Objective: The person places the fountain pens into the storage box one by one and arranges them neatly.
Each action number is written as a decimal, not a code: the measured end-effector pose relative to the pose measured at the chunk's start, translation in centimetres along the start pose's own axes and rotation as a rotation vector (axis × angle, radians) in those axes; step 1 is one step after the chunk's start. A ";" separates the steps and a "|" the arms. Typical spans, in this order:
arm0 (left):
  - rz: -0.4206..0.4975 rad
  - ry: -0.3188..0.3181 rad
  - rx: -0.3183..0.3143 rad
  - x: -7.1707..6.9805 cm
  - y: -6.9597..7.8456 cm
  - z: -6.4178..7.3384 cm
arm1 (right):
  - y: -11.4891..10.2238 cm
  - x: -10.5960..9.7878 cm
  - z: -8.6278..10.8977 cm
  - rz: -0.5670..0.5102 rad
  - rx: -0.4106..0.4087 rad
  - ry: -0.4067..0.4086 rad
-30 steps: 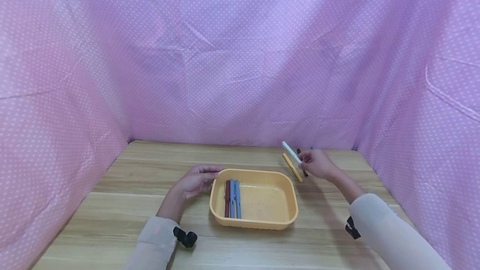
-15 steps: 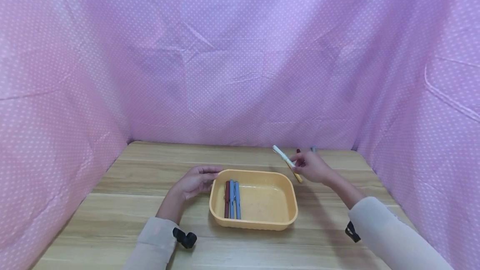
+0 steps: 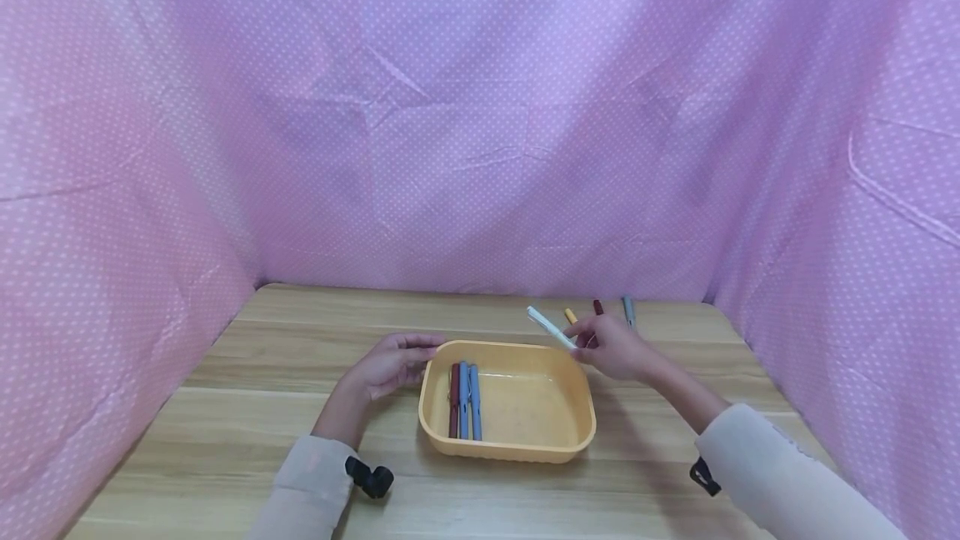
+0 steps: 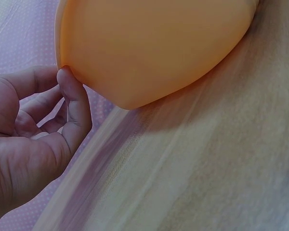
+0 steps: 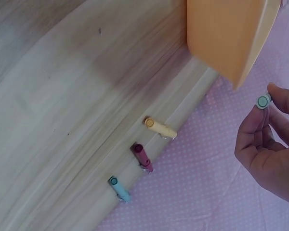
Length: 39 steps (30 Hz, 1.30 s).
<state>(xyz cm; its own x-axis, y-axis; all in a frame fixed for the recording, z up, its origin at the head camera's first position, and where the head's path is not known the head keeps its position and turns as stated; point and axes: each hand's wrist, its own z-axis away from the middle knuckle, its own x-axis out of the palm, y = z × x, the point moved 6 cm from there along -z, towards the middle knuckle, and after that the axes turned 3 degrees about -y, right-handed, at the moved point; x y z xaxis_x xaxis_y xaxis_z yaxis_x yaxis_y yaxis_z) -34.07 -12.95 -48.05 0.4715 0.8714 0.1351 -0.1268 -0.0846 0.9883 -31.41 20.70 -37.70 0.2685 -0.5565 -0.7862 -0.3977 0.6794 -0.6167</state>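
Observation:
In the head view, my left hand [image 3: 393,367] pinches the left rim of a yellow-orange plastic bin [image 3: 528,408] between thumb and fingers. Inside at its left lie a dark red pen [image 3: 453,402] and two blue pens [image 3: 464,398], side by side. My right hand [image 3: 617,348] pinches a pale white-green pen [image 3: 550,327] near its lower end, tilted, by the bin's back right corner. The right wrist view shows this pen's round end [image 5: 263,101] between thumb and fingertips, close by the bin's wall [image 5: 224,36].
Behind the right hand, a yellow pen [image 5: 159,127], a dark red pen [image 5: 142,157] and a grey-blue pen [image 5: 120,189] lie spaced apart on the wooden table [image 3: 247,407]. A pink dotted cloth [image 3: 480,148] hangs around the table's back and sides.
My right hand has moved left and toward the bin with the white-green pen, uncovering more of the grey-blue pen. The left hand has stayed at the rim.

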 end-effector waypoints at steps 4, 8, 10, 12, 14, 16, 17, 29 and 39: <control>0.001 0.000 0.000 0.0 0.0 0.0 | -0.6 0.5 0.0 0.007 -0.018 -0.011; 0.003 0.001 0.000 0.0 0.0 0.0 | -1.1 0.9 0.1 0.019 -0.046 -0.028; 0.005 0.002 0.000 0.0 0.0 0.0 | -1.4 1.2 0.1 0.015 -0.053 -0.038; 0.006 0.001 0.000 0.0 0.0 0.1 | -1.7 1.4 0.3 0.016 -0.056 -0.048; 0.005 0.001 0.001 0.0 0.0 0.1 | -2.1 1.6 0.4 0.013 -0.055 -0.059; 0.008 -0.002 0.000 0.0 -0.1 0.1 | -2.4 1.8 0.5 0.018 -0.056 -0.072; 0.010 -0.003 0.000 0.0 -0.1 0.1 | -2.6 1.9 0.6 0.018 -0.056 -0.078; 0.009 -0.010 0.006 0.3 0.0 0.3 | -3.6 2.9 0.8 0.013 -0.112 -0.115; 0.015 0.003 0.002 0.5 0.1 0.5 | -4.1 4.1 1.1 0.001 -0.100 -0.145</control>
<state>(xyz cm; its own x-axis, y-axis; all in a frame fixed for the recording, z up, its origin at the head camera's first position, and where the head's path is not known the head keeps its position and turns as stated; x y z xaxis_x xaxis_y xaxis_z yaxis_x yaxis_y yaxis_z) -33.44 -12.77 -47.86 0.4668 0.8716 0.1497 -0.1319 -0.0987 0.9863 -27.74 16.12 -38.47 0.3890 -0.4760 -0.7887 -0.4812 0.6251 -0.6146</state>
